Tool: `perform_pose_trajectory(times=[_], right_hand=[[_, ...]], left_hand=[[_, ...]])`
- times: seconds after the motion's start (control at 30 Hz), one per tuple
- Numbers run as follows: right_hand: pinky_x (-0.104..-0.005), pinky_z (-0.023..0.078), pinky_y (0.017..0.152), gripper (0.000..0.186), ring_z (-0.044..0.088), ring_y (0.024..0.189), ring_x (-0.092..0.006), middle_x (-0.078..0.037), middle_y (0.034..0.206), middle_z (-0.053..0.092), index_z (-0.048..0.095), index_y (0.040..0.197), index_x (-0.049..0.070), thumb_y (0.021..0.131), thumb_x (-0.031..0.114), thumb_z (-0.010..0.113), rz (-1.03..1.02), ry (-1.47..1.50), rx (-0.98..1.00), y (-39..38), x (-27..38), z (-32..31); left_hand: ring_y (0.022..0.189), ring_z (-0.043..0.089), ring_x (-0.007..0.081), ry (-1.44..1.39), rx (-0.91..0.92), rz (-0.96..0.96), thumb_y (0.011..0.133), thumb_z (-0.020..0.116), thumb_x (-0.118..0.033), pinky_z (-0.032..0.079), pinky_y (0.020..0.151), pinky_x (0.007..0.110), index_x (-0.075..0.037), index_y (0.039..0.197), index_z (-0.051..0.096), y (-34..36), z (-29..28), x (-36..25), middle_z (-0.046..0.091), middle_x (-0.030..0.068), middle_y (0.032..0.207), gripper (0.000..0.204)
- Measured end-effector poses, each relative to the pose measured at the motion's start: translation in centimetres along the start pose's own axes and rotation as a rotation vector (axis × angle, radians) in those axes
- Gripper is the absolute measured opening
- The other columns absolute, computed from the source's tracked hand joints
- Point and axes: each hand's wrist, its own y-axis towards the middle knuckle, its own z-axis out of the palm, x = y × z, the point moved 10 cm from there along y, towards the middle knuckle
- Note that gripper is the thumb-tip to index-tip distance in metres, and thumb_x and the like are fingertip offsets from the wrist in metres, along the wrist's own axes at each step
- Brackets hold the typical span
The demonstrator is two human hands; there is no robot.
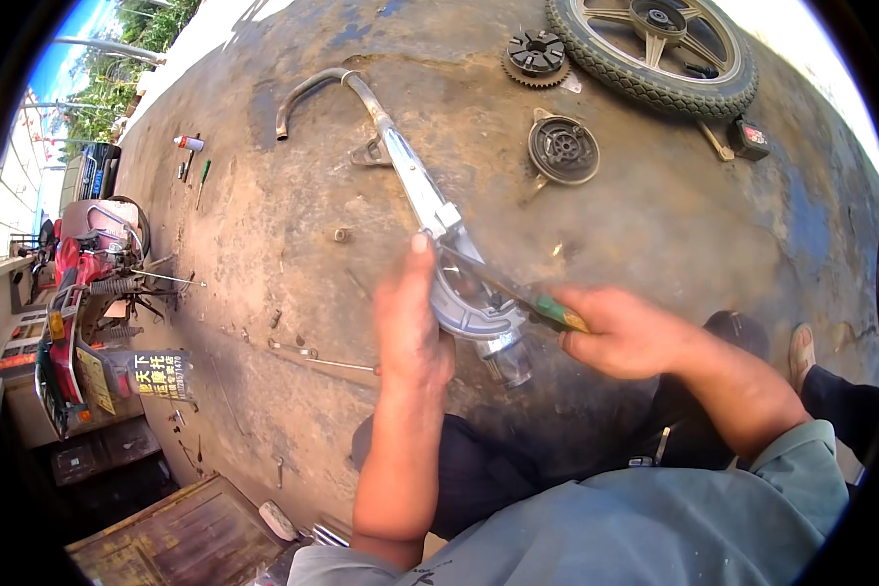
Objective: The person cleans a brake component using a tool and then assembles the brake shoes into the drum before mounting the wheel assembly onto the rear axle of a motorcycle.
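My left hand is closed round the near side of a grey curved metal cover, its thumb pointing up. My right hand grips a screwdriver by its green and yellow handle. The screwdriver's shaft slants up and left across the cover's opening, and its tip ends near my left thumb. Behind the cover, a chrome exhaust pipe runs out to a bent, rusty front end. Its silver near end shows below the cover. Whether cover and pipe are joined, I cannot tell. Slight blur softens my left hand.
A spoked wheel with tyre, a sprocket hub and a round brake plate lie at the far right. Left stands a red motorcycle. Wrenches and a green-handled screwdriver lie on the floor. A sandalled foot shows right.
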Motion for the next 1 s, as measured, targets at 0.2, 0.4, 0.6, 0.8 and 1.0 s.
perform_pose_trajectory(times=[0.2,0.4,0.6,0.8,1.0], right_hand=[[-0.0519,0.050,0.097,0.052,0.061,0.114,-0.0473,-0.030,0.118,0.063,0.051,0.138,-0.003,0.089,0.011,0.056,-0.057,-0.019,-0.110,0.2,-0.4,0.4],[-0.0518,0.048,0.100,0.050,0.057,0.116,-0.0479,-0.029,0.121,0.060,0.049,0.138,-0.004,0.091,0.012,0.058,-0.005,-0.040,-0.174,0.0,-0.7,1.5],[-0.0512,0.048,0.095,0.041,0.059,0.110,-0.0465,-0.028,0.112,0.059,0.051,0.127,-0.005,0.091,0.013,0.057,-0.011,0.131,-0.175,0.4,-0.9,2.4],[-0.0507,0.048,0.091,0.033,0.061,0.105,-0.0449,-0.027,0.106,0.059,0.052,0.118,-0.004,0.091,0.014,0.057,0.028,0.172,-0.169,0.5,-1.3,2.8],[-0.0520,0.050,0.086,0.033,0.064,0.098,-0.0458,-0.028,0.099,0.062,0.052,0.117,-0.003,0.090,0.015,0.057,0.073,0.182,-0.142,0.6,-1.7,3.1]], left_hand=[[0.085,0.073,0.0236,0.046,0.021,0.000,0.104,0.063,-0.042,0.062,0.067,0.036,0.006,0.130,0.061,-0.1,0.4,0.0,0.073,0.0191,0.106,0.055],[0.089,0.069,0.0203,-0.013,0.031,-0.030,0.102,0.067,-0.039,0.057,0.075,0.033,0.005,0.125,0.063,-0.5,1.0,-0.4,0.073,0.0182,0.106,0.050],[0.090,0.070,0.0223,-0.017,0.013,-0.011,0.101,0.068,-0.039,0.058,0.074,0.034,0.006,0.125,0.063,-0.3,0.7,-0.5,0.072,0.0194,0.107,0.051],[0.086,0.070,0.0206,-0.017,0.020,-0.025,0.099,0.070,-0.039,0.058,0.070,0.031,0.006,0.124,0.064,-0.3,0.7,-0.6,0.073,0.0190,0.105,0.052],[0.083,0.070,0.0202,0.005,0.026,-0.047,0.099,0.070,-0.040,0.058,0.066,0.030,0.007,0.125,0.064,-0.2,0.1,-0.1,0.074,0.0192,0.103,0.054]])
